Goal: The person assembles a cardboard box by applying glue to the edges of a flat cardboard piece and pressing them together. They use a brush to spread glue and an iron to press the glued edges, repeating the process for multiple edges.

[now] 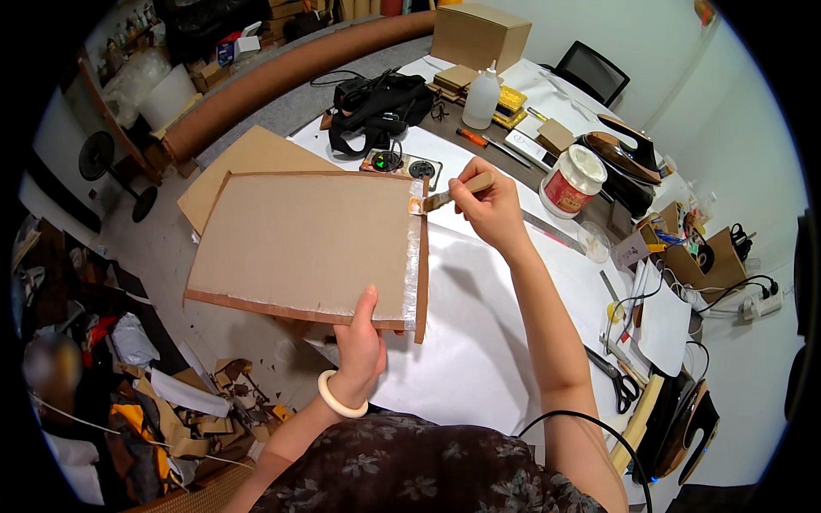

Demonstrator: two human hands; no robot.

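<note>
A craft workshop: scissors [627, 393] and an iron [616, 156] line the tabletop's [449, 130] right edge; a brown roll [256, 87] lies beyond its far-left edge; scraps [181, 438] litter the floor [145, 244].

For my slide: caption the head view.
Left hand holds a board; right hand holds a brush at the board's whitened right edge.

Mid-frame, my left hand [360, 350] grips the lower edge of a flat grey-beige rectangular board [299, 244] bordered in brown. Upper centre, my right hand [493, 209] holds a wooden-handled brush [439, 200] at its whitish strip [411, 269]. Upper right stands an open, red-labelled white jar [573, 181].
</note>
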